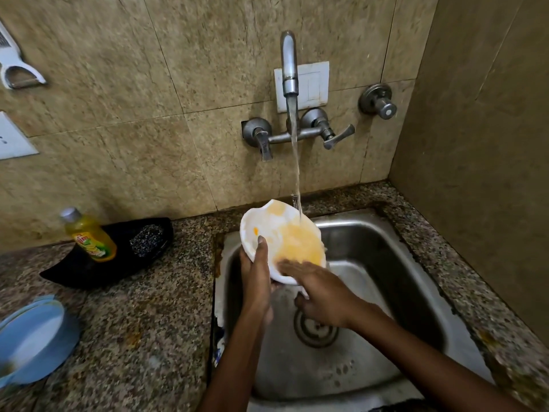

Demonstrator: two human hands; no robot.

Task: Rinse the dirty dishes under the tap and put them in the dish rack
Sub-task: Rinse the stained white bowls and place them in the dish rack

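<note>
A white plate (267, 224) smeared with yellow residue is tilted over the steel sink (371, 242). Water runs from the wall tap (289, 66) onto its upper right part. My left hand (255, 275) grips the plate's left rim, thumb lying on the plate's face. My right hand (320, 292) has its fingers laid flat on the lower part of the yellow patch, blurred by motion. No dish rack shows in this view.
On the granite counter left of the sink sits a black tray (74, 272) holding a yellow dish-soap bottle (89, 236) and a steel scrubber (145, 239). A blue lidded container (32, 340) stands at the lower left. Tap handles (335, 135) project from the tiled wall.
</note>
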